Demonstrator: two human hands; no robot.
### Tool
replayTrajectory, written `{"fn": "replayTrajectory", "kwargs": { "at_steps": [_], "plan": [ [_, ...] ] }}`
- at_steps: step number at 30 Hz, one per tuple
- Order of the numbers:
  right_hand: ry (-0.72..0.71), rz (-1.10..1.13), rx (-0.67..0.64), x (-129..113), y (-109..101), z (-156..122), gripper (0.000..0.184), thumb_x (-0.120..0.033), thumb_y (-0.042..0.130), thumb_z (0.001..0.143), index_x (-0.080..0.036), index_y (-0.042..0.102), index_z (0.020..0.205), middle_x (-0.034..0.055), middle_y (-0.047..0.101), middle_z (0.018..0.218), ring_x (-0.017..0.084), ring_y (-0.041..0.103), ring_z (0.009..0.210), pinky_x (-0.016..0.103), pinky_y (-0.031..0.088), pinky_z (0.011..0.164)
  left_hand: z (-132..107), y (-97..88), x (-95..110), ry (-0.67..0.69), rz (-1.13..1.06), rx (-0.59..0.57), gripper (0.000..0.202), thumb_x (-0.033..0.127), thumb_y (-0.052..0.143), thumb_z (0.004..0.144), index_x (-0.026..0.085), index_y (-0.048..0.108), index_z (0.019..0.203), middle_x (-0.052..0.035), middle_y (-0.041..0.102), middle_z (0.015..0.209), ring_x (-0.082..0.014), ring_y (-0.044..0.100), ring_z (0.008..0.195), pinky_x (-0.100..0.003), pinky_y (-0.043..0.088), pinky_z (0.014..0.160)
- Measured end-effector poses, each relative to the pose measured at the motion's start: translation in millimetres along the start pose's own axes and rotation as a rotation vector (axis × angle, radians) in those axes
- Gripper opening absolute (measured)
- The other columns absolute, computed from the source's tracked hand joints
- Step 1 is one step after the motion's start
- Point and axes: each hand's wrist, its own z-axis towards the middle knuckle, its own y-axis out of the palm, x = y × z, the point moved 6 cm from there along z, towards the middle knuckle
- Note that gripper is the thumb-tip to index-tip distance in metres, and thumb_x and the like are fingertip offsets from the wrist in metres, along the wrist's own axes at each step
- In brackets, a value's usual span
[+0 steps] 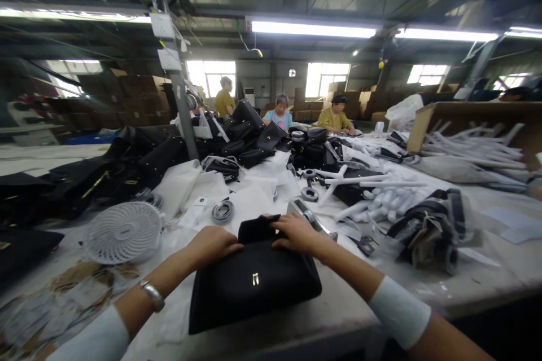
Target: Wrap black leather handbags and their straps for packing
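Observation:
A black handbag (pixel 279 290) with small gold-coloured fittings on its near face lies at the front of the table before me. My left hand (pixel 215 246) is closed on the bag's upper left edge, the thumb pressed on the near side. On the upper right, my right hand (pixel 298 232) grips the bag's edge with bent fingers. Between both hands a black flap or panel stands up; what is inside the bag is hidden. Just behind my right hand sits a metal-coloured object (pixel 311 217), partly covered.
A white round fan (pixel 122 232) stands at the left. Black bags (pixel 156 163) are heaped further back. White paper rolls (pixel 383 203) and wrapped black straps (pixel 436 231) lie at the right, near a cardboard box (pixel 423 124). A metal post (pixel 182 101) rises mid-left. Several people work beyond.

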Motion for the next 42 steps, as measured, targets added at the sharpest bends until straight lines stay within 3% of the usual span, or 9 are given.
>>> {"fn": "replayTrajectory", "kwargs": {
  "at_steps": [4,8,13,15,18,24,30,35,42],
  "plan": [
    [-0.044,0.059,0.109,-24.9,18.2,-23.8,0.048,-0.043,0.054,0.097,-0.023,0.052,0.14,0.0097,0.047,0.149,0.026,0.038,0.139,0.044,0.021,0.118,37.3,26.9,-28.2,-0.016,-0.053,-0.016,0.047,0.056,0.048,0.093,0.019,0.07,0.076,-0.0054,0.072,0.072,-0.0194,0.067,0.07,-0.03,0.047,0.067],
    [-0.154,0.117,0.004,-33.4,50.7,-43.0,0.082,-0.057,0.07,0.081,-0.029,0.035,0.15,0.0079,0.038,0.155,0.031,0.03,0.144,0.051,0.014,0.12,41.6,36.4,-37.7,-0.054,-0.13,0.027,0.034,0.045,0.05,0.096,0.018,0.071,0.089,-0.0062,0.075,0.087,-0.0203,0.07,0.082,-0.033,0.051,0.076],
    [-0.099,0.05,-0.009,-4.7,56.4,-30.0,0.092,-0.036,0.078,0.077,-0.029,0.028,0.153,0.0067,0.034,0.157,0.029,0.031,0.143,0.047,0.021,0.119,-4.5,28.1,-1.5,-0.077,-0.222,0.167,0.042,0.049,0.035,0.101,0.027,0.061,0.124,-0.0048,0.067,0.129,-0.0217,0.061,0.118,-0.034,0.046,0.101],
    [-0.149,0.063,-0.02,2.2,50.9,-22.6,0.095,-0.043,0.079,0.075,-0.028,0.027,0.153,0.0075,0.035,0.157,0.029,0.031,0.143,0.048,0.019,0.119,-24.3,37.6,23.0,0.009,-0.221,0.161,0.063,0.061,0.061,0.085,0.029,0.049,0.139,-0.0061,0.055,0.144,-0.0279,0.053,0.13,-0.043,0.04,0.112],
    [-0.22,0.082,-0.057,8.3,48.5,-15.6,0.094,-0.053,0.076,0.075,-0.025,0.03,0.152,0.0087,0.036,0.156,0.03,0.03,0.144,0.051,0.019,0.119,-41.2,59.9,43.0,0.076,-0.114,0.212,0.095,0.037,0.084,0.07,0.026,0.034,0.149,-0.0111,0.041,0.153,-0.0333,0.044,0.137,-0.05,0.039,0.113],
    [-0.206,0.048,-0.055,12.5,87.2,-18.9,0.065,-0.029,0.063,0.091,-0.031,0.035,0.149,0.0026,0.05,0.147,0.027,0.048,0.133,0.049,0.038,0.11,-47.6,99.5,40.3,0.149,0.173,0.477,0.064,0.001,0.046,0.085,0.021,0.04,0.146,-0.0049,0.061,0.137,-0.0197,0.064,0.117,-0.035,0.058,0.094],
    [-0.174,0.052,-0.077,13.6,123.4,-39.0,0.063,-0.009,0.044,0.093,-0.03,0.033,0.151,0.0006,0.034,0.157,0.026,0.031,0.144,0.047,0.029,0.117,-60.7,132.5,45.9,0.202,0.381,0.556,0.074,-0.004,0.032,0.078,0.023,0.04,0.146,-0.0014,0.052,0.146,-0.0186,0.053,0.13,-0.037,0.053,0.099],
    [-0.196,0.153,-0.118,10.4,120.0,-45.1,0.085,-0.033,0.068,0.081,-0.031,0.025,0.154,0.0043,0.018,0.163,0.03,0.014,0.149,0.053,0.015,0.121,-65.1,129.3,53.9,0.181,0.426,0.573,0.058,0.022,0.048,0.089,0.03,0.042,0.146,-0.0026,0.05,0.149,-0.0259,0.05,0.132,-0.046,0.04,0.109],
    [-0.153,0.081,-0.073,12.6,139.7,-38.6,0.057,-0.042,0.049,0.099,-0.036,0.029,0.152,0.0061,0.025,0.161,0.029,0.022,0.148,0.053,0.02,0.119,-44.6,133.2,68.1,0.265,0.433,0.709,0.043,0.01,0.046,0.083,0.02,0.063,0.122,-0.0088,0.065,0.132,-0.0219,0.058,0.124,-0.039,0.041,0.107]
  ]
}}
